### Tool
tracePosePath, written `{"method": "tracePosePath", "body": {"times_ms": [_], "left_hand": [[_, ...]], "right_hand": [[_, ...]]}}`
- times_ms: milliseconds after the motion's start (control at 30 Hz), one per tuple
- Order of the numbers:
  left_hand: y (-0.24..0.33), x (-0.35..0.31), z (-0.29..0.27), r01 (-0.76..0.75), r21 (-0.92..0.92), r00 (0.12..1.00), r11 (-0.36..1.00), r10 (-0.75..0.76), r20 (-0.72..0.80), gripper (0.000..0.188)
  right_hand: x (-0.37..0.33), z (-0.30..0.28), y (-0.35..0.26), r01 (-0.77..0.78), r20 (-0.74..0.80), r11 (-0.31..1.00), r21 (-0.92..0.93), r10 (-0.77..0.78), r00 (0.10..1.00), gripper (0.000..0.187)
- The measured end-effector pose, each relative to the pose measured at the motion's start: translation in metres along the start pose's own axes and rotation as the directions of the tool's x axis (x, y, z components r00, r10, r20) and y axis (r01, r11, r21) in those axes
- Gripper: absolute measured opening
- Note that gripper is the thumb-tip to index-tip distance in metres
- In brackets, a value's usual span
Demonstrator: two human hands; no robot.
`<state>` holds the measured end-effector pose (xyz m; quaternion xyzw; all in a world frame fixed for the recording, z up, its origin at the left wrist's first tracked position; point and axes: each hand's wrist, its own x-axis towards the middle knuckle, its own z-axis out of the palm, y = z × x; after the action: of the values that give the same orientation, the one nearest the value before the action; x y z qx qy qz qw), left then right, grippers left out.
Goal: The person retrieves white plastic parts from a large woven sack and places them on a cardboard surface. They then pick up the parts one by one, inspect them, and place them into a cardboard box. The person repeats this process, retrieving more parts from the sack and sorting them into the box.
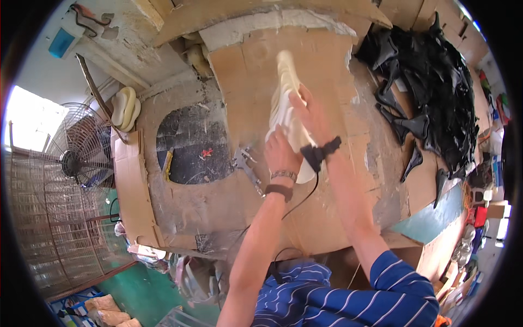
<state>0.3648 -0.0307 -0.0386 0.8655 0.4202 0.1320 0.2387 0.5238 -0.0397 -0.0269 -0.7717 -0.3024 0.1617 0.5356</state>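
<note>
Daylight was strong from a blown-out opening (30, 117) at far left; worktable (327, 71) evenly lit, shadows soft. Heavy fisheye bending with a black vignette at the rim. Pale stack (286, 103) overexposed and slightly motion-blurred

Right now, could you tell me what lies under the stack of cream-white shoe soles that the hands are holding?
Under the stack of cream-white shoe soles lies the worn brown cardboard sheet covering the workbench. The left hand and right hand hide the stack's lower end and whatever sits beneath it.

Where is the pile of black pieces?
The pile of black pieces lies at the table's far right, right of the cream stack both hands hold.
</note>
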Motion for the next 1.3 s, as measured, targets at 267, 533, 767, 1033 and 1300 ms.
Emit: {"method": "tracePosePath", "body": {"times_ms": [267, 533, 767, 1033, 1300], "left_hand": [[-0.127, -0.131, -0.053, 0.056, -0.293, 0.998, 0.955, -0.06, -0.004, 0.068], [-0.358, -0.364, -0.126, 0.529, -0.326, 0.777, 0.783, -0.602, -0.185, 0.038], [-0.491, -0.572, -0.078, 0.864, -0.36, 0.393, 0.352, -0.918, 0.044, 0.036], [-0.722, -0.654, 0.024, 0.922, -0.102, 0.379, 0.375, -0.925, 0.025, 0.047], [-1.024, -0.787, -0.023, 0.997, 0.063, -0.027, -0.037, -0.988, -0.155, 0.04]], "right_hand": [[-0.035, 0.055, 0.076, 0.207, -0.11, 0.958, -0.2, -0.232, 0.966, 0.1], [-0.098, 0.035, 0.054, 0.256, -0.145, 0.75, -0.61, -0.423, 0.894, 0.084], [-0.318, 0.146, -0.048, 0.381, 0.335, 0.861, -0.338, -0.268, 0.903, 0.072], [-0.468, 0.383, -0.079, 0.74, 0.816, 0.668, -0.076, -0.385, 0.432, 0.078], [-0.486, 0.499, 0.002, 0.951, 0.82, 0.3, -0.073, -0.524, 0.228, 0.075]]}}
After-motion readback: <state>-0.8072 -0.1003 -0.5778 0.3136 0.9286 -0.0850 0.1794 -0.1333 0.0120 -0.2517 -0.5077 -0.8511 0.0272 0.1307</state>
